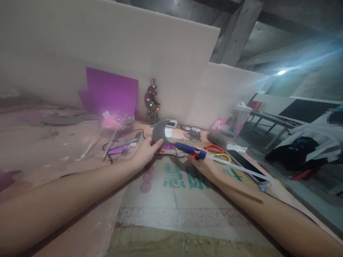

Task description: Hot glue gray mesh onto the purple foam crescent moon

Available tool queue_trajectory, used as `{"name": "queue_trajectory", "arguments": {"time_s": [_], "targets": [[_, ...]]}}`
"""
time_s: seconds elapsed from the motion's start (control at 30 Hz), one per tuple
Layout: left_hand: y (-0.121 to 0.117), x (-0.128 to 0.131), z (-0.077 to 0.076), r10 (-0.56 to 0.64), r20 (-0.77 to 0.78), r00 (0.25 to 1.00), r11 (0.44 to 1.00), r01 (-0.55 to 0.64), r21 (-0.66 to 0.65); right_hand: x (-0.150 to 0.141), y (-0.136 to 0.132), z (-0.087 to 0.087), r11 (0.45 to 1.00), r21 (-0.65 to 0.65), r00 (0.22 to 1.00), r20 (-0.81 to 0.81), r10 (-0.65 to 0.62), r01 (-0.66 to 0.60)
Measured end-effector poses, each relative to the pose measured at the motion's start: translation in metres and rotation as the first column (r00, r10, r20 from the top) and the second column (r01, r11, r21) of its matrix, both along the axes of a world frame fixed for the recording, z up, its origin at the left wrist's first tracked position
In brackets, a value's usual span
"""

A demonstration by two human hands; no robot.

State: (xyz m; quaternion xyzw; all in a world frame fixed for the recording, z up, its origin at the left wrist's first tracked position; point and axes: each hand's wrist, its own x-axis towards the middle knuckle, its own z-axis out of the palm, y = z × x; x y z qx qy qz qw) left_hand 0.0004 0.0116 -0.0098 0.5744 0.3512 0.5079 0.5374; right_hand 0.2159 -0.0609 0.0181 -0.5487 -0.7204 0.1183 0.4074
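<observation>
Wrapped in grey yarn, a crescent-shaped piece (159,133) is pinched at its lower edge by my left hand (157,146). My right hand (199,161) grips a blue hot glue gun (187,149), with a red light showing near its handle. A long clear glue stick (235,165) sticks out of the gun's back end. The nozzle points left and sits close to the crescent's lower right side; I cannot tell whether it touches. Both hands are above a cardboard sheet (171,207) with green printed characters.
Orange-handled scissors (214,148), a yellow-handled tool (223,157) and a phone (246,164) lie right. Grey yarn (216,140) and a clear bottle (238,119) are behind them. A decorated moon ornament (151,100) and purple sheet (112,92) lean against the board.
</observation>
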Motion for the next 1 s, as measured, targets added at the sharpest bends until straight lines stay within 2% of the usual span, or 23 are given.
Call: {"name": "queue_trajectory", "arguments": {"time_s": [0.27,0.53,1.0], "targets": [[0.000,-0.001,0.001,-0.016,-0.006,1.000,1.000,0.016,0.005,0.002,0.005,-0.003,0.998,0.068,1.000,0.028,0.005,-0.007],[0.001,0.001,0.000,-0.010,0.008,1.000,1.000,0.010,-0.005,0.004,0.009,-0.007,0.997,0.058,0.997,0.046,-0.062,0.059],[0.002,0.000,-0.001,-0.006,-0.018,1.000,1.000,0.006,0.012,0.007,0.009,-0.010,0.996,0.000,0.996,-0.026,-0.090,0.090]]}}
